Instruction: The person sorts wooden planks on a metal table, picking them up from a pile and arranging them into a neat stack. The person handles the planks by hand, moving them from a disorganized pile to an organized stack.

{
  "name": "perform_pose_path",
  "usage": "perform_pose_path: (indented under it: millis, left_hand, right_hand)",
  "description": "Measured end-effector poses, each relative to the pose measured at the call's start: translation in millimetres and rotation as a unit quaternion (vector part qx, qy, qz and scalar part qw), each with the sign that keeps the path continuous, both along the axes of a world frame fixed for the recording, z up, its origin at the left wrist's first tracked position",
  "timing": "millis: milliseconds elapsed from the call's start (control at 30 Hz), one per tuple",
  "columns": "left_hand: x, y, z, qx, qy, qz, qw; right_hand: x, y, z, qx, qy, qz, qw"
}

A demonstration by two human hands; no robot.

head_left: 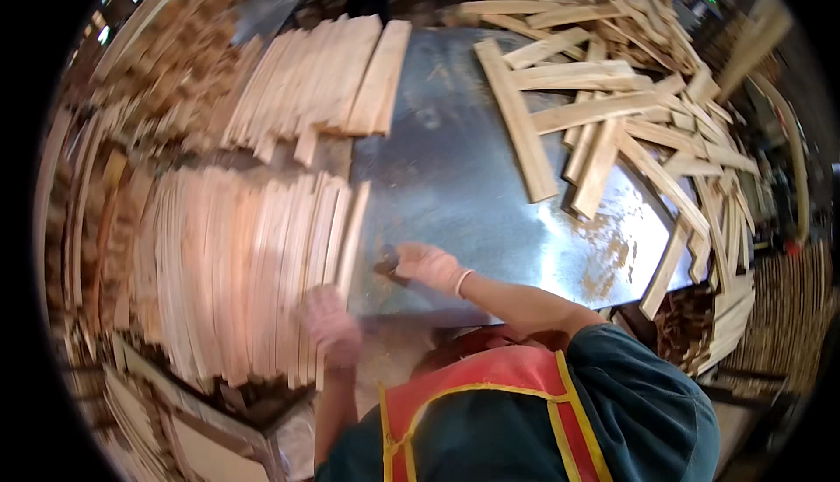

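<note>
A row of pale wooden slats (236,272) stands packed side by side at the left of the metal table. At the near right end of that row is my left hand (331,323), in a pale pinkish glove. It appears to touch the slats, but motion smears its fingers. My right hand (429,268), gloved too, is over the metal tabletop (437,167), just right of the row. Its fingers are closed round a small dark object (388,260) whose kind I cannot make out. The rightmost slat (353,241) leans slightly apart from the others.
Beyond the row lies a second batch of slats (306,80). Loose boards (595,101) are heaped crosswise at the right, some overhanging the table edge. More stacked wood (175,53) rises at the far left. A wooden frame (201,421) stands at the near left.
</note>
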State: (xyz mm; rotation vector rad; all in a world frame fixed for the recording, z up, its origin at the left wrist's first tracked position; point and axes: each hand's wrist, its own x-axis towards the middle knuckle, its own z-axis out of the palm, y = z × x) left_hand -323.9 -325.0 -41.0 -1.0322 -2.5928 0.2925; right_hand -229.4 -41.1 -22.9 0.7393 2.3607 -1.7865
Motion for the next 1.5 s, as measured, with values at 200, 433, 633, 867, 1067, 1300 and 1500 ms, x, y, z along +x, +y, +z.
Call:
perform_pose_path:
  millis: [200,433,633,867,1067,1300,1500]
  left_hand:
    - [-30.8,35.0,2.0,0.047,0.0,0.017,0.999]
    - [13.2,218.0,44.2,0.081,-0.307,-0.041,0.947]
    - [39.9,437.2,46.1,0.135,-0.443,-0.085,0.882]
    - [70.7,549.6,42.0,-0.049,-0.26,-0.297,0.917]
    - [25.8,437.8,-27.6,0.17,-0.309,-0.067,0.934]
    - [52.4,250.1,1.1,0.342,-0.608,0.098,0.71]
    - [86.8,110.8,34.3,0.364,-0.762,0.169,0.509]
  right_hand:
    - [87.0,235.9,-13.8,0.162,0.057,-0.346,0.922]
    - [187.1,412.5,7.2,0.464,-0.097,-0.506,0.721]
    - [145.5,513.0,60.8,0.616,-0.218,-0.108,0.749]
    - [114.0,536.8,74.3,0.545,-0.332,0.097,0.764]
    - [157.3,477.2,106.5,0.315,-0.297,0.05,0.9]
    - [115.7,321.8,29.2,-0.002,-0.136,-0.143,0.98]
    - [20.7,119.2,-15.7,0.041,-0.148,0.048,0.987]
